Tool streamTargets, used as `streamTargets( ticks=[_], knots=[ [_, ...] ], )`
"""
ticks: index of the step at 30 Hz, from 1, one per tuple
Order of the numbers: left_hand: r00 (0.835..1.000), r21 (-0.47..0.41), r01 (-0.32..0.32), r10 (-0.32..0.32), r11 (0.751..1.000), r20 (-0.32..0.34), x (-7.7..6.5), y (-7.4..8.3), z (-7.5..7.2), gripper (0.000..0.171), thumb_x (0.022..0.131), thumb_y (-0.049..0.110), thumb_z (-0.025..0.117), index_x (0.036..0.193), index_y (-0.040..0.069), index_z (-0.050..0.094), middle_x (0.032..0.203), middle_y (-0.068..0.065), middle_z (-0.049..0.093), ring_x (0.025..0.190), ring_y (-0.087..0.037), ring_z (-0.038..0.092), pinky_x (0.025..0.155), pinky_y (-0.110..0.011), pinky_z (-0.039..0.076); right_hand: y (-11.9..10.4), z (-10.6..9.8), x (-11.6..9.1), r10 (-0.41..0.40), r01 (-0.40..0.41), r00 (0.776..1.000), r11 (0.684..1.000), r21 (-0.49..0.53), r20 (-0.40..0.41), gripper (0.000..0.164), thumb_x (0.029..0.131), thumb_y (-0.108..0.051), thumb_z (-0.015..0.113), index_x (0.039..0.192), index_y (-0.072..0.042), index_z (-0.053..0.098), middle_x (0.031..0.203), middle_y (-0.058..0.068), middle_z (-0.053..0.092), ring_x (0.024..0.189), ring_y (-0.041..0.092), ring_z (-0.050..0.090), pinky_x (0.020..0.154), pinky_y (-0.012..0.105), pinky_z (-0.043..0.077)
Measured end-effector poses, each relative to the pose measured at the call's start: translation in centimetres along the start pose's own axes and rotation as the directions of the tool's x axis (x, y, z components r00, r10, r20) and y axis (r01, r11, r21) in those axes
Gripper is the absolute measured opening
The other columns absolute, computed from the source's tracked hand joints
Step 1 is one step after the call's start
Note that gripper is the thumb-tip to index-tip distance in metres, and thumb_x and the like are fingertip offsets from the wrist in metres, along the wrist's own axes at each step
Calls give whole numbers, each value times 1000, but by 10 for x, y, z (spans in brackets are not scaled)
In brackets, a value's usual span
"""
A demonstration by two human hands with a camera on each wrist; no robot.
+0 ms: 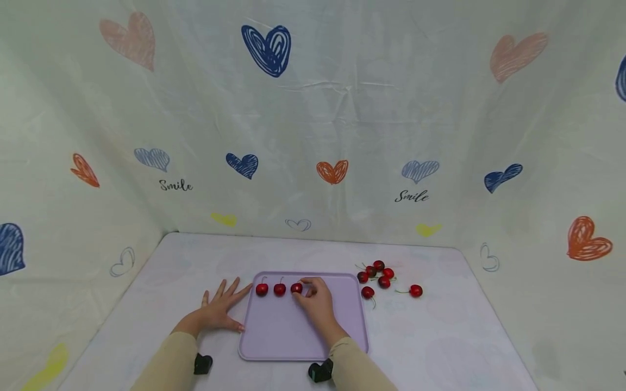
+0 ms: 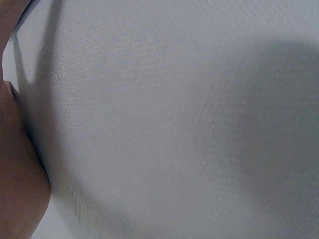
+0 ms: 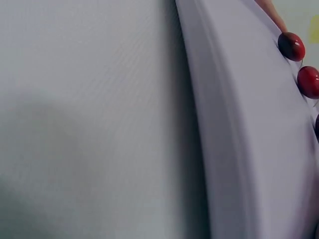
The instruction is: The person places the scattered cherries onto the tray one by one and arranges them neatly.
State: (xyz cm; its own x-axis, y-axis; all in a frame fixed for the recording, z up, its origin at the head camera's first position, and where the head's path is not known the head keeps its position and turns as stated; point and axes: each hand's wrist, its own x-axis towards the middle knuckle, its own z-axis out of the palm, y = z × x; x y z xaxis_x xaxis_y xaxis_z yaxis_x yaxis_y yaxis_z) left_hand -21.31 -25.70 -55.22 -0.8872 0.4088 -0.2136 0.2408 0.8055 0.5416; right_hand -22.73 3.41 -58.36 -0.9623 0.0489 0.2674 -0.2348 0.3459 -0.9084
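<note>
A lilac tray point(image 1: 279, 336) lies in front of me, and three red cherries stand in a row along its far left part. The left cherry point(image 1: 262, 289) and the middle cherry point(image 1: 280, 289) have stems pointing up. My right hand point(image 1: 319, 308) pinches the third cherry point(image 1: 296, 288) between thumb and forefinger, at the right end of the row. With fingers spread, my left hand point(image 1: 218, 313) rests on the table, fingertips at the tray's left rim. Two cherries of the row, one of them a red cherry point(image 3: 309, 82), show at the edge of the right wrist view.
Right of the tray lies a loose group of dark red cherries point(image 1: 383, 282) with stems. One single cherry point(image 1: 415, 291) sits farther right. A pale cloth covers the table point(image 1: 440, 336), and a heart-printed curtain point(image 1: 303, 125) hangs behind it.
</note>
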Motion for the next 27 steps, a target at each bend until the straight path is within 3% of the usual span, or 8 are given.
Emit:
streamTargets(
  ticks=[2,5,8,15,27],
  knots=[
    [1000,3,10,-10,1000,-4,1,0,1,110,64,58,82,154,28,27,159,-25,6,141,-53,-9,99,-75,-16,-2,-2,-1,-12,12,1000,999,34,-8,33,70,-6,86,100,-6,71,81,3,55,62,3,48,56,20,44],
    [1000,20,2,-1,1000,-25,2,-5,5,110,63,63,80,154,40,23,160,-23,7,141,-52,-9,100,-74,-15,-8,-6,-3,-15,15,1000,999,50,-5,34,70,-6,86,101,-6,71,87,7,59,65,4,50,59,21,46],
    [1000,15,-18,19,1000,-17,2,-6,4,109,64,64,79,154,41,22,160,-24,5,141,-53,-10,99,-74,-17,-15,-15,-5,3,-3,1000,999,49,8,35,73,-9,85,104,-5,70,91,9,61,68,7,53,60,21,47],
    [1000,15,6,-6,1000,9,-3,8,-4,109,66,53,83,153,17,30,159,-26,5,140,-54,-9,99,-76,-13,-22,-40,-9,51,-52,999,995,91,12,37,75,-9,84,109,-2,69,100,16,64,71,9,57,58,21,48],
    [1000,11,3,-3,1000,23,-5,13,-6,107,68,53,82,153,17,29,159,-27,4,140,-55,-9,99,-75,-15,-22,-87,-19,128,-126,992,986,113,-18,36,78,-9,82,110,1,68,105,20,66,70,9,55,55,20,46]
  ],
)
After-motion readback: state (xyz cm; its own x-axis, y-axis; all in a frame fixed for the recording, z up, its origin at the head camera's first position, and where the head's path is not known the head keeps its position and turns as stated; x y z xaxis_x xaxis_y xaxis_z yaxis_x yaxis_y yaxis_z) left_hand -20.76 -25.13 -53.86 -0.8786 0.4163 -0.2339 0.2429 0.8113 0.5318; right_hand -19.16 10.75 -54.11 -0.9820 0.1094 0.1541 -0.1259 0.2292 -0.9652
